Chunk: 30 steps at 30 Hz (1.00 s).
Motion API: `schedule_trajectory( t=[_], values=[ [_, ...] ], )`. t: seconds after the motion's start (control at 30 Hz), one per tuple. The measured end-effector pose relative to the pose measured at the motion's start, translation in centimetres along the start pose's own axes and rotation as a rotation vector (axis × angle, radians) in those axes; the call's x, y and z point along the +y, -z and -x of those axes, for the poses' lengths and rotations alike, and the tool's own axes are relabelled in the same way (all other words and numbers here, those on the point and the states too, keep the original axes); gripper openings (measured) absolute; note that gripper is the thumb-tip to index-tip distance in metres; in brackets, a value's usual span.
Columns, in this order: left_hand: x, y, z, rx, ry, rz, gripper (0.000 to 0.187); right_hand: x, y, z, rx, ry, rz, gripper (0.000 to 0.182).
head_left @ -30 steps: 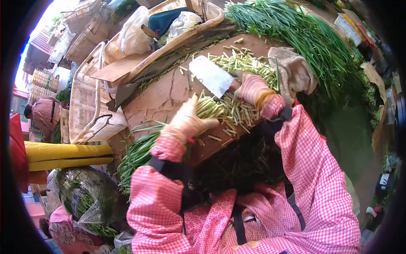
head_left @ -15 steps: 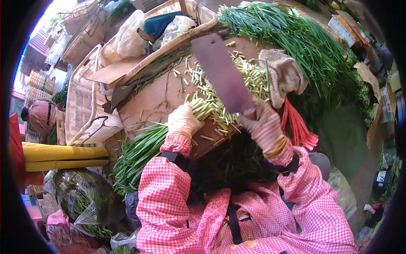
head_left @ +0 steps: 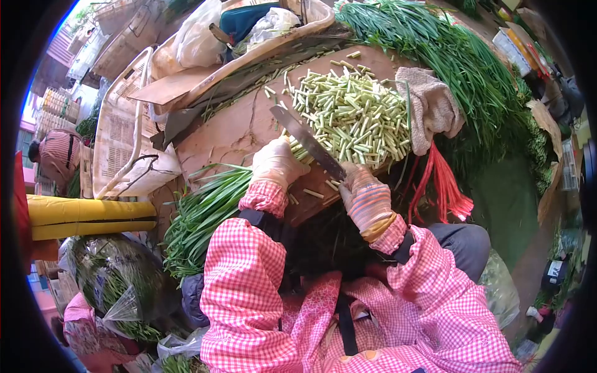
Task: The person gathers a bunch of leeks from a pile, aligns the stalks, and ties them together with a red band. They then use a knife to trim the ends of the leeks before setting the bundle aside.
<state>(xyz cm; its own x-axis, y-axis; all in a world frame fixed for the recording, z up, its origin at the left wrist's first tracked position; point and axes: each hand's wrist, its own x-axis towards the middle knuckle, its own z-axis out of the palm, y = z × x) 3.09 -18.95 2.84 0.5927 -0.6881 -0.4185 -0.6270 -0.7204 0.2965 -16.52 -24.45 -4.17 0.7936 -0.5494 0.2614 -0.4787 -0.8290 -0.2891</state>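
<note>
My left hand point(head_left: 277, 165), in a pale glove, is closed round a bunch of long leafy green stalks point(head_left: 214, 199). Its leaves trail down to the left, and the pale stem ends poke out beyond my fingers. My right hand point(head_left: 367, 196), in a striped glove, grips a cleaver point(head_left: 308, 142). The blade stands edge-on across the stem ends, just right of my left hand. A heap of short cut stem pieces point(head_left: 351, 115) lies beyond the blade on a brown board point(head_left: 227, 130), with a few loose bits near my right hand.
A beige cloth point(head_left: 429, 105) lies at the heap's right, with red ties point(head_left: 441, 186) hanging below it. Long greens point(head_left: 429, 50) are piled at the back right. Behind the board stands a plastic crate point(head_left: 124, 124) with bags. A yellow padded bar point(head_left: 93, 217) juts in from the left.
The cleaver has come down and turned from its broad face to edge-on at the stems. My right hand has moved slightly left and lower; my left hand keeps hold of the stalks.
</note>
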Motion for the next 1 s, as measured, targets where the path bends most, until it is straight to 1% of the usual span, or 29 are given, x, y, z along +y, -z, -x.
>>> schedule_trajectory(
  t=[0.03,0.07,0.13,0.17,0.27,0.3,0.33,0.37,0.4,0.47,0.5,0.53,0.6,0.63,0.7,0.73,0.8,0.83,0.9,1.0],
  values=[
    [0.3,0.4,0.3,0.0,-0.015,-0.02,0.069,1.4,-2.7,0.7,0.039,0.073,0.133,0.013],
    [-0.2,-0.1,0.0,0.02,-0.073,-0.001,0.071,1.1,-2.7,0.5,0.085,0.135,0.21,0.013],
    [-1.7,-1.1,-1.0,0.061,-0.188,0.034,0.074,0.6,-2.4,0.1,0.195,0.248,0.373,0.021],
    [-2.0,-0.4,-0.8,-0.045,-0.215,0.181,0.071,0.8,-2.6,0.1,0.225,0.297,0.392,0.021],
    [-6.2,-0.3,-3.5,0.046,-0.12,1.171,0.062,1.3,-2.7,0.3,0.212,0.401,0.5,0.017],
    [-5.9,1.4,-2.1,-0.003,-0.031,1.295,0.063,0.7,-1.7,-0.1,0.23,0.4,0.512,0.018],
    [-5.4,3.4,-0.5,-0.056,0.058,1.418,0.064,0.2,-0.7,-0.4,0.162,0.336,0.446,0.011],
    [-5.2,4.6,0.5,-0.098,0.063,1.373,0.075,-0.2,0.3,-0.7,0.1,0.267,0.383,0.006],
    [-5.4,4.9,0.5,-0.134,-0.017,1.23,0.085,-0.7,1.3,-1.1,-0.049,0.136,0.241,0.008],
    [-5.6,5.2,0.4,-0.209,-0.172,0.934,0.106,-1.1,2.6,-1.5,-0.343,-0.137,-0.044,0.032],
    [-4.5,5.1,1.2,-0.211,-0.173,0.762,0.112,-0.9,2.0,-1.1,-0.255,-0.072,-0.021,0.023],
    [-4.5,3.8,0.7,-0.2,-0.188,0.563,0.114,-0.5,1.0,-0.8,-0.167,-0.006,0.002,0.021],
    [-3.2,1.7,1.0,-0.206,-0.227,0.273,0.113,-0.4,0.8,-0.7,-0.096,0.05,0.032,0.029],
    [-3.6,-0.7,0.4,0.068,-0.357,0.121,0.112,-0.5,1.0,-0.8,-0.117,0.042,0.038,0.029],
    [-2.1,-0.5,1.8,0.105,-0.222,0.08,0.107,-1.6,3.2,-1.7,-0.244,-0.048,-0.031,0.028],
    [-1.6,-0.3,2.3,0.126,-0.153,0.057,0.105,-1.6,3.6,-1.9,-0.294,-0.051,-0.027,0.028],
    [-1.1,-0.7,2.3,0.16,-0.069,-0.035,0.108,-1.6,4.2,-2.2,-0.392,-0.056,-0.02,0.028],
    [-0.7,-0.8,2.4,0.17,-0.035,-0.082,0.108,-1.7,4.5,-2.4,-0.376,-0.058,-0.039,0.028],
    [-0.3,-1.1,2.3,0.197,0.0,-0.148,0.106,-1.8,5.1,-2.6,-0.349,-0.069,-0.075,0.03],
    [-0.1,-1.3,2.3,0.19,0.012,-0.173,0.102,-2.1,6.2,-3.4,-0.492,-0.136,-0.093,0.041]
  ],
)
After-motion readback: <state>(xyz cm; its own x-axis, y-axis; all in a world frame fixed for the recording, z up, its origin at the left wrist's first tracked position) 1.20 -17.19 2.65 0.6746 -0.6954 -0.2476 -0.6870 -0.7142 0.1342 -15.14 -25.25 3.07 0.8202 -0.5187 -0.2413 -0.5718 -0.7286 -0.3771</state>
